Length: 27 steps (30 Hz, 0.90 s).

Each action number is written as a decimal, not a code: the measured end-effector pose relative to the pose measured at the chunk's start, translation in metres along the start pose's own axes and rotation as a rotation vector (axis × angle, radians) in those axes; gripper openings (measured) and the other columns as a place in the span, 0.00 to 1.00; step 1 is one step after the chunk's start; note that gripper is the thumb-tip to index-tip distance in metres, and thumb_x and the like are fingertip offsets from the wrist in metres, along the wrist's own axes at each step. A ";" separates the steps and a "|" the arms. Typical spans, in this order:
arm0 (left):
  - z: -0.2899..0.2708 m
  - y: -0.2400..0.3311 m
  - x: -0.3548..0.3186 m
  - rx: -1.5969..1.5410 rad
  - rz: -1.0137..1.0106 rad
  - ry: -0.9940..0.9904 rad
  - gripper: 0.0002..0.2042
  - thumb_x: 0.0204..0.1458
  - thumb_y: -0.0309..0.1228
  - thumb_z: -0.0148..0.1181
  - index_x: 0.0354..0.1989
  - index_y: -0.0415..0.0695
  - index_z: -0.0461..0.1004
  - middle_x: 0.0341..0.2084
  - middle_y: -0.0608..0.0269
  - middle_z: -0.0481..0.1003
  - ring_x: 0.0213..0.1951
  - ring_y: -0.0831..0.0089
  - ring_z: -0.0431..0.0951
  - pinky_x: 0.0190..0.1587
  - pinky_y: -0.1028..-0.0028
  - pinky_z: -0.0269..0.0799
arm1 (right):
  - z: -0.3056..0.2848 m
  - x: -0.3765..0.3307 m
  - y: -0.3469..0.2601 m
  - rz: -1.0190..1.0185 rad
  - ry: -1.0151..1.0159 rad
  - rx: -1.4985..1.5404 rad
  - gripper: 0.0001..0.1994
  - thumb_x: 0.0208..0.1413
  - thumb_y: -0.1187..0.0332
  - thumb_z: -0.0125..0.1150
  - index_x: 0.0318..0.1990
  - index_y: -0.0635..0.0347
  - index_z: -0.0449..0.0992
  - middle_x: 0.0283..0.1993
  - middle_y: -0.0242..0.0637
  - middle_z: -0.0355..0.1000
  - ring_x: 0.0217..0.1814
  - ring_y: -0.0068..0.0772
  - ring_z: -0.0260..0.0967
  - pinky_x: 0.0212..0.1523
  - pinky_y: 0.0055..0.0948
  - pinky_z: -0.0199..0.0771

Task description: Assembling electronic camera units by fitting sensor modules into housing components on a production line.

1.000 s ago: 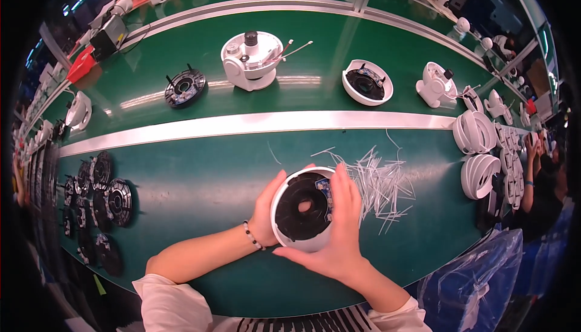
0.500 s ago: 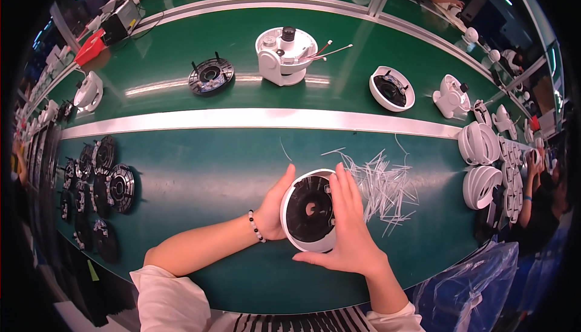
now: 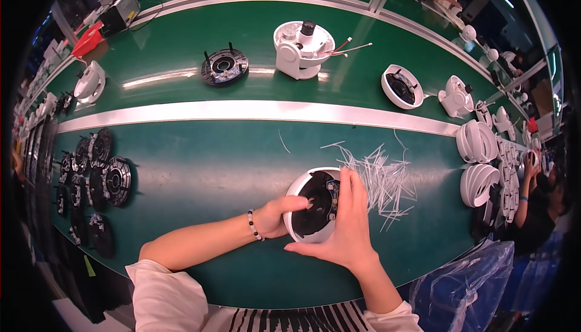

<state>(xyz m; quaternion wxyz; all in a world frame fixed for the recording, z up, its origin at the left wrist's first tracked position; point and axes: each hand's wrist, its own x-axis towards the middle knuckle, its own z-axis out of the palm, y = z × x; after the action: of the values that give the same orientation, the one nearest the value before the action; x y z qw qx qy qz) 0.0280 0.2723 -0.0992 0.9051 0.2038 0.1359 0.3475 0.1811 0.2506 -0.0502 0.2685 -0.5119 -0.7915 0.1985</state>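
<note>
Clerk: Begin at the left of the frame.

Inspector: Black discs [image 3: 118,181] stand clustered at mid-height. Further right, the left hand [image 3: 273,217] grasps the item's left side, thumb over the rim and its tip on the inside; its other fingers are partly hidden.

Clerk: The item itself?

Inspector: A white bowl-shaped shell [image 3: 295,188], just below the centre of the frame, tilted, open face toward the viewer. It contains a round black insert [image 3: 316,216] and, at the right edge, a blue circuit board [image 3: 333,187] (fingers lie close beside it).

Clerk: Right hand?

Inspector: The right hand [image 3: 350,232] cups the right side, fingers straight along the rim, thumb low. Contact with the green bench [image 3: 200,175] cannot be determined.

Clerk: Handling?

Inspector: Judged light and stiff, probably smooth enough to slip; the board appears the fragile part. Best hold: opposite sides of the outer white wall, clear of the electronics.

Clerk: Further right?

Inspector: Loose thin white strips [image 3: 382,181] beside the right hand, then stacked white rings [image 3: 476,143] at the frame's right.
</note>
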 end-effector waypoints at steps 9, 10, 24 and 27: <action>0.007 -0.004 -0.006 -0.024 0.010 0.238 0.31 0.37 0.43 0.47 0.52 0.41 0.56 0.47 0.55 0.63 0.48 0.64 0.65 0.51 0.65 0.60 | 0.029 -0.004 -0.004 0.023 0.210 0.059 0.56 0.20 0.48 0.69 0.55 0.71 0.43 0.56 0.56 0.44 0.55 0.56 0.47 0.49 0.45 0.51; 0.010 -0.002 -0.006 -0.014 0.009 0.235 0.31 0.37 0.43 0.47 0.52 0.41 0.56 0.47 0.55 0.63 0.48 0.64 0.65 0.51 0.65 0.60 | 0.030 -0.004 -0.004 0.021 0.219 0.061 0.56 0.20 0.48 0.69 0.55 0.71 0.43 0.56 0.56 0.44 0.55 0.56 0.47 0.49 0.45 0.51; 0.006 0.103 -0.038 0.064 0.453 0.551 0.22 0.46 0.39 0.40 0.46 0.37 0.63 0.42 0.52 0.68 0.42 0.60 0.70 0.49 0.63 0.63 | -0.122 -0.023 0.099 0.096 0.748 -0.484 0.29 0.35 0.66 0.63 0.48 0.63 0.61 0.56 0.47 0.53 0.60 0.52 0.45 0.57 0.45 0.44; -0.047 0.166 -0.048 0.126 0.647 0.524 0.19 0.49 0.37 0.39 0.45 0.38 0.63 0.44 0.54 0.67 0.45 0.61 0.68 0.51 0.63 0.62 | -0.172 -0.053 0.184 0.437 0.898 -0.864 0.27 0.38 0.63 0.60 0.47 0.65 0.62 0.55 0.45 0.53 0.57 0.52 0.46 0.56 0.47 0.42</action>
<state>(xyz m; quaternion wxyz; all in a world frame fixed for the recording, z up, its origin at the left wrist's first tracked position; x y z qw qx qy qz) -0.1198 0.3646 -0.0584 0.6700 0.1956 0.3113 0.6449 0.4363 0.2815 -0.0365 0.2965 -0.7555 -0.4891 -0.3196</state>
